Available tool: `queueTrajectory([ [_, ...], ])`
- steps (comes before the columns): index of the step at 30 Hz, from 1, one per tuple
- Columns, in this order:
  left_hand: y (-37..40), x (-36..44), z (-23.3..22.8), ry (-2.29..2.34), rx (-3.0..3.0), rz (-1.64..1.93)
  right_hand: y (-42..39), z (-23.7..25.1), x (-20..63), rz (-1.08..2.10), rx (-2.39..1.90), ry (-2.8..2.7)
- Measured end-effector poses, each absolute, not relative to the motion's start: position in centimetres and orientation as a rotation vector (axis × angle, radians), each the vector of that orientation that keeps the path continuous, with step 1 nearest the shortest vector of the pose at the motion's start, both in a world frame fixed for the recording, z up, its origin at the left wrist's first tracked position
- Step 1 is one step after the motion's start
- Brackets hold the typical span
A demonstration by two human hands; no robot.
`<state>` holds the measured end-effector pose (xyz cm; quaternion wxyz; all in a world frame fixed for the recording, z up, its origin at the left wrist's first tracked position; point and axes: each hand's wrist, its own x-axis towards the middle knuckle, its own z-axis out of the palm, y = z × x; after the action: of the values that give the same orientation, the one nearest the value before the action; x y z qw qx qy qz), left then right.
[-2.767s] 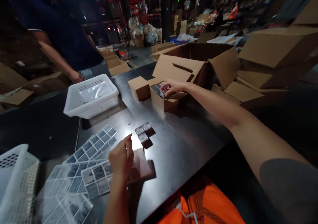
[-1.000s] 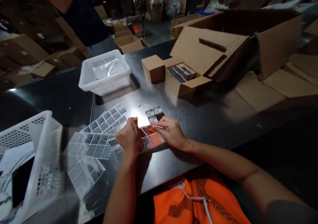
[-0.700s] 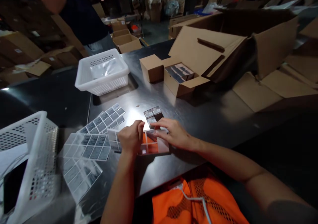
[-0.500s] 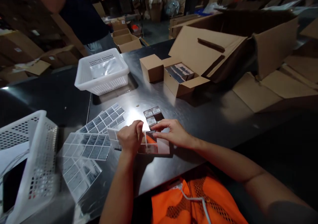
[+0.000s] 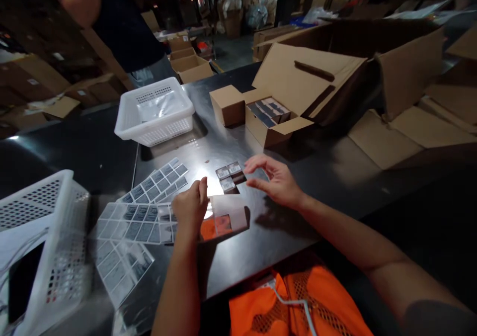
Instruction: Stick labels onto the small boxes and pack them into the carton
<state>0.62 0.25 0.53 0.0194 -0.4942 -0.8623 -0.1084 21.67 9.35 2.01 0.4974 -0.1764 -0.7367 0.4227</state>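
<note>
The sticker sheet (image 5: 225,216) is gripped near its middle in the closed left hand (image 5: 191,207), just beside three small boxes (image 5: 227,183) on the metal table (image 5: 305,192); the right hand (image 5: 276,179) is held spread, nothing visible between thumb and fingers; the sheet is best kept taut and steady, clear of the boxes. Dark boxes (image 5: 266,111) are packed in the open carton (image 5: 255,127); clear plastic (image 5: 158,107) is contained in the far basket (image 5: 162,136), a phone (image 5: 26,281) and paper (image 5: 30,221) in the near basket (image 5: 70,236).

Lower left: white perforated basket (image 5: 72,236) holding a black-screened smartphone (image 5: 25,282). Upper left: person (image 5: 126,30) in dark top. Top centre: bulging plastic bags (image 5: 256,17); open cardboard box (image 5: 194,69) lower, to their left.
</note>
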Motion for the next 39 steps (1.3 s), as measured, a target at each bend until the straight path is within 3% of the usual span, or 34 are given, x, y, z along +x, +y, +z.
queueTrajectory([
  [5,0.1,1.3,0.9,-2.637,-1.685,-0.324,14.3,1.2,20.2,1.108,-0.771,-1.555],
  [12,0.2,1.7,0.9,-2.569,-1.797,-0.383,15.8,-0.7,18.9,1.106,-0.776,-1.565],
  [18,0.2,1.6,0.4,-2.554,-1.833,-0.528,16.0,-2.7,20.7,1.068,-0.689,-2.168],
  [22,0.0,1.6,0.5,-2.507,-1.930,-0.873,16.6,-4.1,20.8,1.036,-0.647,-2.319],
  [31,-0.6,1.6,0.9,-2.592,-1.913,-1.877,14.0,-2.5,20.7,0.565,-0.289,-2.067],
  [39,-0.5,1.9,0.5,-2.482,-1.988,-1.852,11.4,-0.1,20.7,0.542,-0.070,-2.129],
])
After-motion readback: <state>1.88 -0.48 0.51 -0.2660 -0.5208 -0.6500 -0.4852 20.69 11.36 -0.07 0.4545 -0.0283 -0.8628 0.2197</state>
